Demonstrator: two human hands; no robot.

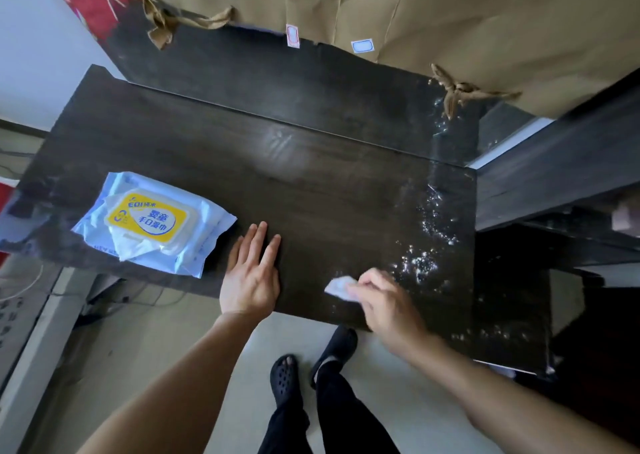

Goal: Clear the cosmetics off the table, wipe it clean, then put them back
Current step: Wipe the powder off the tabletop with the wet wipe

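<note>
1. Fingers [362,289] of the right hand [384,303] are curled round a small white wipe [337,286] and pinch it. This hand looks a bit blurry.
2. The wipe sits on the dark table [311,183], close to the near edge and toward the near right corner. Its loose end sticks out to the left of the hand.
3. Lots of little white specks [424,242] lie on the table near the wipe. They run in a band along the right edge, from the far right corner down toward the near right corner.
4. The left hand [251,279] lies flat on the table at the near edge, about in the middle. Its fingers [259,242] are straight and close together. They hold nothing and point to the far edge.
5. The two hands are near each other but do not touch.
6. A pack of wet wipes [152,223] lies on the table by the near left corner, just beside the left hand. It is pale blue with a yellow label on its lid. A white sheet sticks out by the lid.
7. Crinkled brown paper [415,10] hangs behind the far edge. A red-rimmed sticker [292,36] and a blue-rimmed sticker [362,45] sit at its bottom edge.
8. Below the near edge, the person's feet in black shoes [285,379] stand on a pale floor [194,349].
</note>
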